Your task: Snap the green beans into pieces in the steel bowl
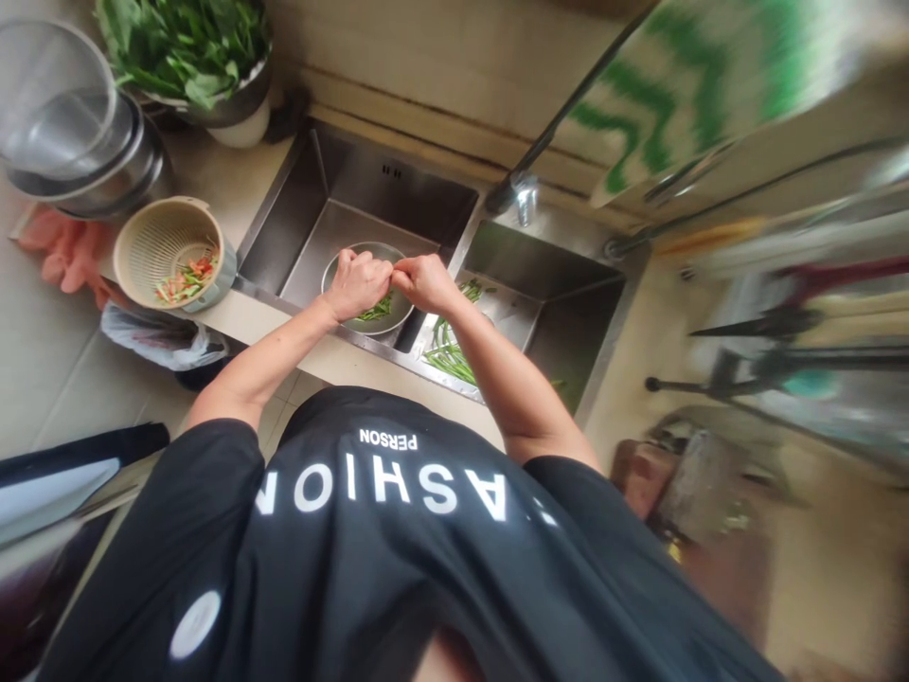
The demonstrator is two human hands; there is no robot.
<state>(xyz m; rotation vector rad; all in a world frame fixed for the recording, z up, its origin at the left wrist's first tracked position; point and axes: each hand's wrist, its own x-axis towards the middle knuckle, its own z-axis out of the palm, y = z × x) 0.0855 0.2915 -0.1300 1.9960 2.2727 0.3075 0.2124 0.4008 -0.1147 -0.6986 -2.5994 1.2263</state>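
Both hands meet above a round bowl (333, 260) that stands in the left basin of the steel sink. Cut green bean pieces (376, 310) lie in the bowl. My left hand (357, 284) is closed, its fingers curled together. Its fingertips come up against those of my right hand (426, 282), which is closed in a pinch. Whatever sits between the fingers is hidden or too small to name. Long whole green beans (452, 358) lie in the right basin, partly covered by my right forearm.
Left of the sink stand a beige strainer basket (128, 251) with red and green pieces, stacked metal bowls (138, 175) and leafy greens (188, 52). A faucet (525, 199) rises behind the basins. A plastic bag (160, 336) hangs below the counter edge. Knives (753, 327) are blurred at right.
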